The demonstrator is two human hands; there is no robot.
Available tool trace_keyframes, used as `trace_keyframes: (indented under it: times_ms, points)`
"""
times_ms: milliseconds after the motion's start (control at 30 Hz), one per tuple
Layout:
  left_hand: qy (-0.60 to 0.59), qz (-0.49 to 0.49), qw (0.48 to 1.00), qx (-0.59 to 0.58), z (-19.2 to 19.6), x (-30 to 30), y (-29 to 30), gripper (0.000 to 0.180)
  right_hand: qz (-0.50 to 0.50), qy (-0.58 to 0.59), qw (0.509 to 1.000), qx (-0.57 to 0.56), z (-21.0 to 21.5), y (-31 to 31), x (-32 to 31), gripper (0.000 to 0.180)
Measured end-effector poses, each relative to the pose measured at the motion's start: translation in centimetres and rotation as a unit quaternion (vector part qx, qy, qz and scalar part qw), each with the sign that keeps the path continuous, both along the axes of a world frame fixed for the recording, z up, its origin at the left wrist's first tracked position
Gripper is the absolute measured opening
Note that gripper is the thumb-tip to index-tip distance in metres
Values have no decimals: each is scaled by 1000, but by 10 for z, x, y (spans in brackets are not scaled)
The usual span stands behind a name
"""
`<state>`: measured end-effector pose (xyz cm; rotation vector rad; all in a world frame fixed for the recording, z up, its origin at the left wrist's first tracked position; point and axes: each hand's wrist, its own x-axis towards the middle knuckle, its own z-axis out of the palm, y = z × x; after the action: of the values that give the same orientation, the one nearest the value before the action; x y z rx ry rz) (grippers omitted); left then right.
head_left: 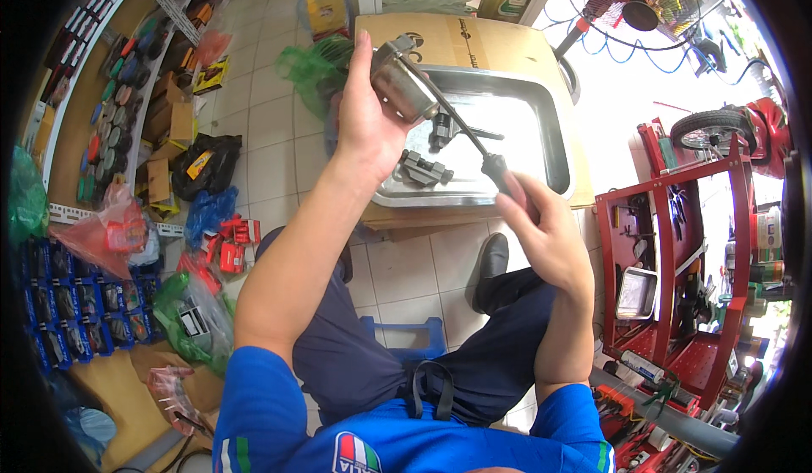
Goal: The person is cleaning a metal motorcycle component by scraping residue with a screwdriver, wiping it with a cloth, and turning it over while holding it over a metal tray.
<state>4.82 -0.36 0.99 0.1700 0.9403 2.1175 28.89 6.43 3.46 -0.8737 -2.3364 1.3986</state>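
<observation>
My left hand (pixel 369 126) holds up a metal motor-like cylinder (pixel 408 88) with a grey end cap, its fingers wrapped behind it. In my right hand (pixel 543 229) is a long screwdriver (pixel 462 125), gripped by its dark handle. Its shaft slants up and left along the cylinder, and the tip is by the end cap; whether it touches a screw I cannot tell. Below them lies a shallow metal tray (pixel 554 109). Inside it, a dark metal part (pixel 425 169) lies near the front left, and another dark part (pixel 441 132) with a thin shaft is behind it.
The tray rests on a cardboard box (pixel 507 43). A blue plastic stool (pixel 406 338) shows between my legs. Red tool racks (pixel 737 245) stand on the right, a fan (pixel 634 0) at far right. Shelves, bags and blue bins (pixel 85 312) fill the left.
</observation>
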Motion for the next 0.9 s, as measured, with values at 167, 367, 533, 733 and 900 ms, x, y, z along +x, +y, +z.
trace_keyframes:
  times_ms: [167,367,533,733,900]
  points:
    - [-4,6,1000,9,-2,-4,0,62,7,33,997,76,-1,3,-2,37]
    - [-10,-19,1000,18,-1,-2,-2,62,4,-65,998,-19,3,-2,-8,33]
    - [-14,9,1000,21,0,-2,-2,61,5,50,999,10,-5,-3,-11,33]
    - [14,-3,1000,19,0,1,-3,59,-4,-73,997,3,7,-13,-20,35]
    - [14,6,1000,19,2,3,0,60,38,54,997,47,-14,-6,-11,48]
